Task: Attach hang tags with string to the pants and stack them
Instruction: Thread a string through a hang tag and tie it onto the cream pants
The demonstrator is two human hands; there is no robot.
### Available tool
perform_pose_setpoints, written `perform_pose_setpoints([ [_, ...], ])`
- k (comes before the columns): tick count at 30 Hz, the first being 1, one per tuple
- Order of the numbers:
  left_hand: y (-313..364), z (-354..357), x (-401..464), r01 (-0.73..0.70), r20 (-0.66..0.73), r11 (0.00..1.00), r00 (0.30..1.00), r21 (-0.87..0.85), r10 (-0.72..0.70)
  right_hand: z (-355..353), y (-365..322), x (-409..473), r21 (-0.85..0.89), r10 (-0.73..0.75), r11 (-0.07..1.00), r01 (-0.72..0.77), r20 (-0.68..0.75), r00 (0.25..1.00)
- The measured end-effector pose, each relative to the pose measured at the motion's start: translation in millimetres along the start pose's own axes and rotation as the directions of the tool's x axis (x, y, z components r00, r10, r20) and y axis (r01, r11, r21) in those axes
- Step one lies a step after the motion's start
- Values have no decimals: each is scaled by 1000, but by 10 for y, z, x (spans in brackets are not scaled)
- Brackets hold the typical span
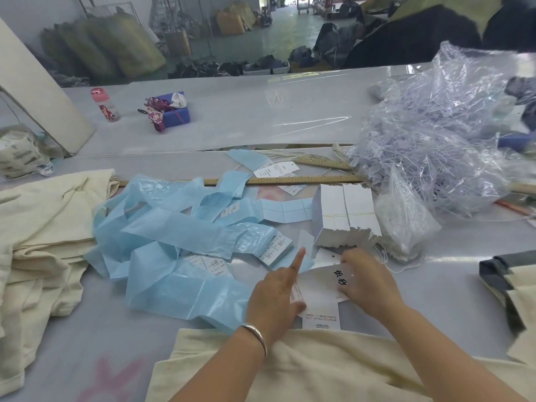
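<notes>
Cream pants [304,369] lie across the near table edge under both forearms. Just beyond them sit white hang tags [320,288] with black and red print. My left hand [278,291] pinches the tags' left edge with its thumb, index finger pointing straight out. My right hand [367,282] grips the tags' right side with curled fingers. A banded block of blank white tags [345,219] stands behind. A clear bag of plastic string fasteners [435,146] spills at the right. A stack of cream pants [43,236] lies at the left.
Light blue plastic strips [174,236] with small printed labels sprawl left of the hands. A long wooden ruler [290,179] lies behind them. A bottle [106,104] and a blue box [174,111] stand far back. More fabric [510,291] lies at the right edge.
</notes>
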State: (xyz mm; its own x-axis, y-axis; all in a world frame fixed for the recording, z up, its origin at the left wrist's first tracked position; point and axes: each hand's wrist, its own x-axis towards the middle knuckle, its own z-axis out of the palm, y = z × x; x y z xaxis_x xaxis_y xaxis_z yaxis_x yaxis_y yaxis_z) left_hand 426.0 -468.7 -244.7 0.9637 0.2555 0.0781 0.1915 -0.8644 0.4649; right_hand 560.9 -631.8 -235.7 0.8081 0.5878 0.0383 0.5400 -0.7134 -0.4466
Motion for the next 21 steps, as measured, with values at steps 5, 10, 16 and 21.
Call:
perform_pose_setpoints([
  [5, 65, -24, -12, -49, -256, 991, 967, -122, 16, -1, -37, -170, 779, 306, 602, -176, -22, 952],
  [10, 284, -216, 6, -62, -289, 908, 955, -415, -68, -196, -339, -233, 963, 355, 239, -126, 35, 934],
  [16, 486, -423, -204, 62, -276, 664, 878, -745, -392, -136, -766, -726, 757, 167, 647, 93, -260, 951],
  [21, 473, -454, -694, 108, -258, 636, 852, -764, -455, -35, -1059, -1167, 909, 300, 418, -1, -136, 944],
])
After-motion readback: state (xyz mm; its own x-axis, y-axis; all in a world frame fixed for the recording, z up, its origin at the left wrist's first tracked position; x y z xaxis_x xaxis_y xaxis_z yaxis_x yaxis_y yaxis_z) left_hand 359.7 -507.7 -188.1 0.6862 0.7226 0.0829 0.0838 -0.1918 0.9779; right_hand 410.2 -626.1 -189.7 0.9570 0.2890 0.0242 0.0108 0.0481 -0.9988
